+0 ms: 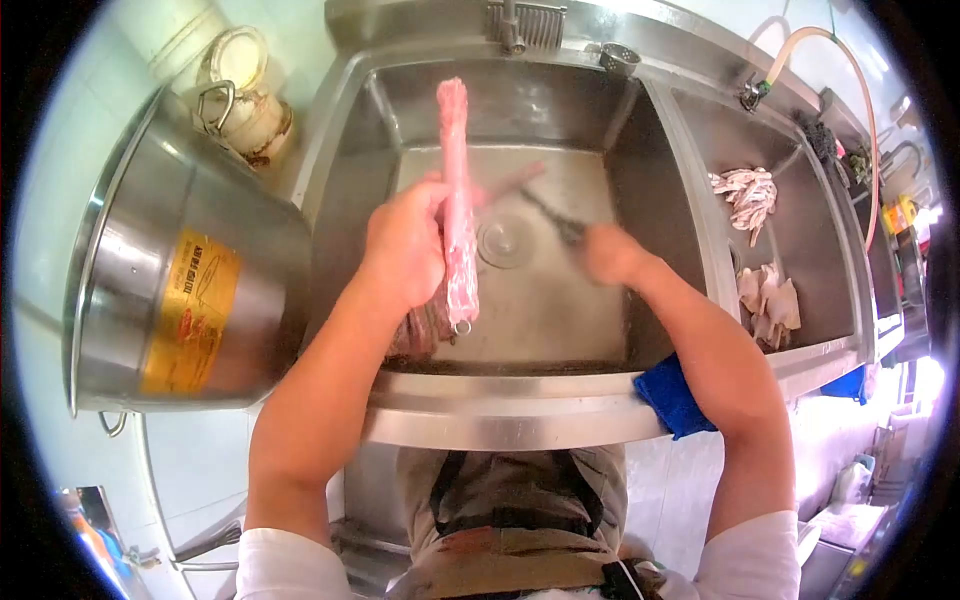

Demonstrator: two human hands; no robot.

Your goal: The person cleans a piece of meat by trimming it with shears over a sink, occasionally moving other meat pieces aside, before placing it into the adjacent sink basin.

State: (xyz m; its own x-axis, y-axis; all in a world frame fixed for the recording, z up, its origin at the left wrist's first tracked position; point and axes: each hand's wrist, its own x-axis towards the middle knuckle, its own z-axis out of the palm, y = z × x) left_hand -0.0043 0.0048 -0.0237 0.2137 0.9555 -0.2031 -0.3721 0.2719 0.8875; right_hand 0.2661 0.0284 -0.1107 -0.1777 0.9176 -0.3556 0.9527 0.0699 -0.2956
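My left hand (402, 240) is closed around a long, shiny pink roll of what looks like raw meat (457, 190), held nearly upright over the steel sink (560, 320). A small pale ring shape shows at the roll's lower end. My right hand (612, 256), smeared by motion, is closed on a dark slender tool (552, 213) pointing up and left; its kind cannot be made out. A blurred pinkish strip (515, 180) lies beyond the tool's tip. Under my left wrist, reddish pieces of meat (428, 330) rest in the sink, partly hidden.
A large steel pot (250, 230) stands left of the sink. The right basin (815, 300) holds two piles of pale meat pieces (748, 195). A blue cloth (672, 397) hangs over the front edge. A hose (870, 110) and a faucet (512, 35) are behind.
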